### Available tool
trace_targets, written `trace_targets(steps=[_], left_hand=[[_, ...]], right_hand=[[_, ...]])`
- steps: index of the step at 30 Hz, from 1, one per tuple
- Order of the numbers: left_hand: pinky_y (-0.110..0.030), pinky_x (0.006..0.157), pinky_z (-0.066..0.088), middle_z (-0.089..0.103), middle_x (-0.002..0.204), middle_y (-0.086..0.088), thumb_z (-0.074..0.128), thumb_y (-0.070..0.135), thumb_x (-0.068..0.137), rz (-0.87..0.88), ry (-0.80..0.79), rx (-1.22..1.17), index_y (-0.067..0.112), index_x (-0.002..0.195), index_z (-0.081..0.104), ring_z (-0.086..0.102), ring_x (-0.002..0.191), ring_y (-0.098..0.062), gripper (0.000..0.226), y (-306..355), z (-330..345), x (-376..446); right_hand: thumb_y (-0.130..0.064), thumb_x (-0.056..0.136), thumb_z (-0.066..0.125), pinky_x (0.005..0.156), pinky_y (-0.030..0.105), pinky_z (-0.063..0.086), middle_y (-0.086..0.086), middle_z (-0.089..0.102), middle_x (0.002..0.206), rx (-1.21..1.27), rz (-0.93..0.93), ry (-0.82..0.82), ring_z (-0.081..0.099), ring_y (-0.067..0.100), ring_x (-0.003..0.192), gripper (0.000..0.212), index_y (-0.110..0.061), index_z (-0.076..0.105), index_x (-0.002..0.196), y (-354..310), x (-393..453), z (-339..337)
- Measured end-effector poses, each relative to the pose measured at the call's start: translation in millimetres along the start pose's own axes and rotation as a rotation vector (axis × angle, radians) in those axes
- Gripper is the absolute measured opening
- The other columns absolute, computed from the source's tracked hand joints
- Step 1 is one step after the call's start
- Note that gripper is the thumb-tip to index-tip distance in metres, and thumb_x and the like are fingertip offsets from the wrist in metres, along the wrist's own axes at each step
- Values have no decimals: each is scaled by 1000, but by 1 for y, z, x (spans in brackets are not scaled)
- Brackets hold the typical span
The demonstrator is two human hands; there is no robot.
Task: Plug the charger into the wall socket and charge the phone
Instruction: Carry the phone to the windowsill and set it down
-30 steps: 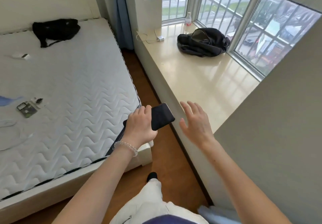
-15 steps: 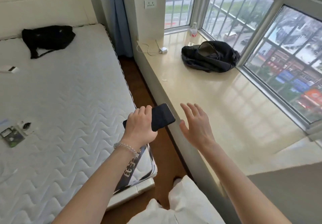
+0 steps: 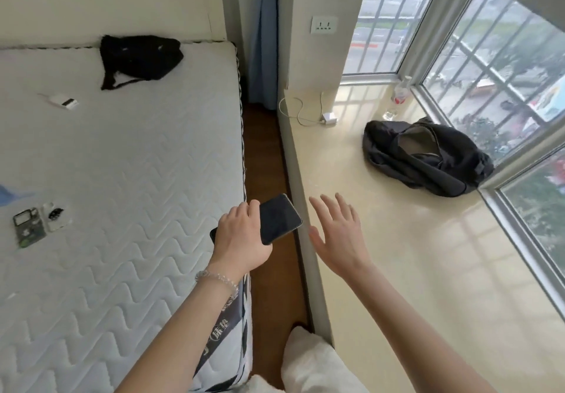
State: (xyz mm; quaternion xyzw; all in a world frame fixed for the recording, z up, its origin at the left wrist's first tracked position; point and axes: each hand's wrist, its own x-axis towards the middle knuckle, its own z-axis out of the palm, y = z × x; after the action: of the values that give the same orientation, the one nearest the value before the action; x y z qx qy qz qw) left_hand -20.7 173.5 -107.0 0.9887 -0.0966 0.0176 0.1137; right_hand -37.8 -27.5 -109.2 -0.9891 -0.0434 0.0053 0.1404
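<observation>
Left hand [image 3: 241, 236] clenched around a dark phone [image 3: 279, 219], screen up, held over the strip of wooden floor [image 3: 266, 160] between the mattress [image 3: 128, 178] and the window ledge surface [image 3: 382, 224]. Beaded bracelet [image 3: 217, 278] on the left wrist. Right hand [image 3: 339, 233] released, fingers spread, palm down, hovering above the near edge of the ledge surface, just beside the phone but not touching it.

White charger [image 3: 329, 117] lying on the far end of the ledge surface, well apart from both hands, with its thin white cable [image 3: 298, 113] looping toward the wall corner. Not plugged in. White wall socket [image 3: 324, 25] on the wall above the charger, nothing inserted. Clear bottle with a red label [image 3: 399, 97] standing at the window corner, to the right of the charger. Crumpled dark bag [image 3: 425, 155] lying on the ledge surface against the window frame, nearer than the bottle.

On the mattress: a black bag [image 3: 139, 58] at the far end near the headboard, a small white box [image 3: 64, 101] nearer than that, and a few small items [image 3: 39, 224] by the left edge, too small to identify. Blue curtain [image 3: 263, 35] hanging in the corner between bed and ledge. White trouser leg [image 3: 308, 359] at the bottom edge of the view.
</observation>
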Motion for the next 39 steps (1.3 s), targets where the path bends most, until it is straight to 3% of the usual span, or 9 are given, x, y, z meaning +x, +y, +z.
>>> trace_targets(steps=[8,16,25,30,39], left_hand=[[-31,86,48,55,116,-3,72,43,70,-73,-28,7,20,120,38,55,103,-19,64,23,12,66],[-31,85,50,56,115,-3,72,45,70,-59,-51,44,20,120,38,56,102,-19,66,9,18,134],[-28,83,50,56,114,0,73,49,67,21,-37,41,23,119,38,56,100,-18,68,-47,26,257],[-27,82,49,56,114,0,73,49,66,62,-11,28,24,119,37,56,99,-17,69,-83,16,324],[-28,80,49,57,113,-1,75,50,64,122,-60,-20,22,119,37,56,98,-16,71,-103,32,405]], right_hand=[[-43,97,36,120,45,-2,-2,23,160,-32,-84,-20,3,23,150,56,-34,23,151,53,73,-1],[-49,98,27,121,49,-1,-4,19,161,-2,-79,-20,-1,22,150,55,-40,18,151,69,137,7],[-51,99,17,121,48,-3,-6,15,162,-46,11,-13,-6,19,149,53,-41,15,151,51,248,14],[-61,91,-6,120,50,-3,-7,6,163,-59,61,-27,-12,20,149,63,-45,3,151,25,310,2],[-61,91,-2,120,49,-4,-6,5,163,-72,121,-66,-11,20,149,62,-44,0,151,23,379,-3]])
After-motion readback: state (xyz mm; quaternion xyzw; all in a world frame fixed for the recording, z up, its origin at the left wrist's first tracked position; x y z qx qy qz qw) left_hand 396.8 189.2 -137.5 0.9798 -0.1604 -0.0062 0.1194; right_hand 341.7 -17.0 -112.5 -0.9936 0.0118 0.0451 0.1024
